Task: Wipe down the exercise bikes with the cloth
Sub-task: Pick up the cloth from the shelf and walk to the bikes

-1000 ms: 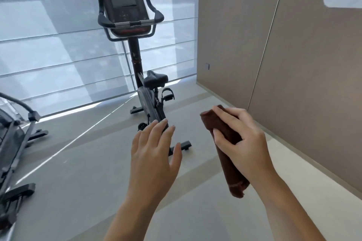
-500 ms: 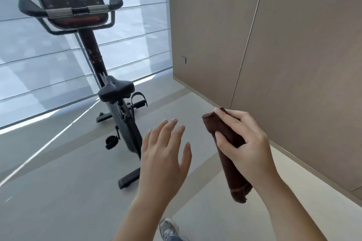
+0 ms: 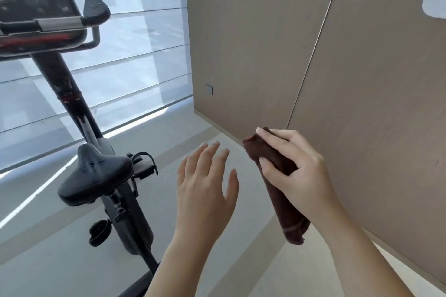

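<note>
A black exercise bike [image 3: 125, 219] stands at the left, close to me, with its saddle [image 3: 95, 175] at mid-left and its console [image 3: 33, 2] and handlebar [image 3: 93, 6] at the top left. My right hand [image 3: 296, 173] grips a folded dark brown cloth [image 3: 286, 210] that hangs down below the fist. My left hand [image 3: 205, 188] is held flat with fingers apart, holding nothing, to the right of the saddle and not touching the bike.
A brown panelled wall [image 3: 313, 55] runs along the right side, close to my right hand. Pale window blinds [image 3: 135, 55] fill the back behind the bike. The floor [image 3: 60, 260] is light grey.
The bike has come much closer and shifted left in view as I walked up to it. Both hands keep their pose; the cloth stays in my right hand.
</note>
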Demonstrator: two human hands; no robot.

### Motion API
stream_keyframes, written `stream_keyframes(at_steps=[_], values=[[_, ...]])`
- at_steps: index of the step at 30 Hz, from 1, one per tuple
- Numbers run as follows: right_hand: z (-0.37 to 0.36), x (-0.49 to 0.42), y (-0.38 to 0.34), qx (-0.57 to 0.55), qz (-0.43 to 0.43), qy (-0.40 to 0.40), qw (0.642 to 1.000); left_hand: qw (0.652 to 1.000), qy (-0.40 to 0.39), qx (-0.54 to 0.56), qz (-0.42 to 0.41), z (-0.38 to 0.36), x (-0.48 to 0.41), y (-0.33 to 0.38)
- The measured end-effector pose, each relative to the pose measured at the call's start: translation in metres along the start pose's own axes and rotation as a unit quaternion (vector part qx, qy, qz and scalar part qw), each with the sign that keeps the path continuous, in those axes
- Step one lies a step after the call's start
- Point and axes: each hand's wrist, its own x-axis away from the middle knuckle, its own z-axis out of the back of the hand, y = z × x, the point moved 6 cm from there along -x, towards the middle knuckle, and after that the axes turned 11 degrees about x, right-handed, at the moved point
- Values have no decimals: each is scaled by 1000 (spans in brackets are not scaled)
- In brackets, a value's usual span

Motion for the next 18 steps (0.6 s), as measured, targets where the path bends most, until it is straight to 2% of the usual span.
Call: stream_keyframes(at_steps=[7,18], values=[[-41,-97,75,-15,-12,19,1000,999,-18,-23,-12,-65,-90,-47],[-80,-310,189,-66,44,-4,997,996,44,-73,-16,-166,-295,-103]])
